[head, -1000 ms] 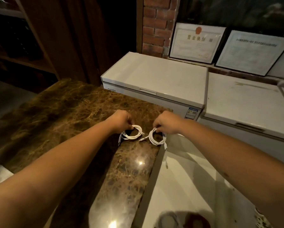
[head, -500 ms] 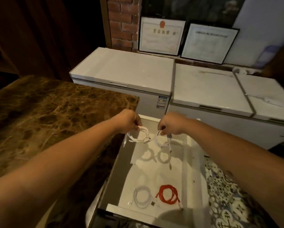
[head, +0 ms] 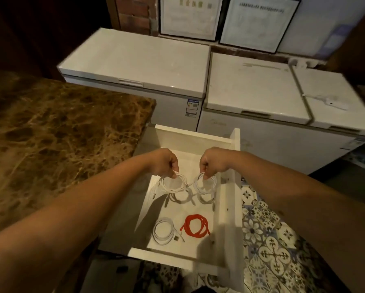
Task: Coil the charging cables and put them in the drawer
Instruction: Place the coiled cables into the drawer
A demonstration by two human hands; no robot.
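While both hands hang over the far half of the drawer [head: 227, 199], each pinches one coil by its top edge: left hand [head: 163, 162] on the left white coil [head: 173, 182], right hand [head: 214, 160] on the right white coil [head: 205, 182]. Neither touches the drawer floor. Cables look light, limp and springy, so loops may unwind; pinching across all the strands seems best. Nearer in the drawer lie a white coil [head: 163, 230] and a red coil [head: 196, 226]. Framed certificates [head: 190, 15] beyond the drawer: text too blurred to read.
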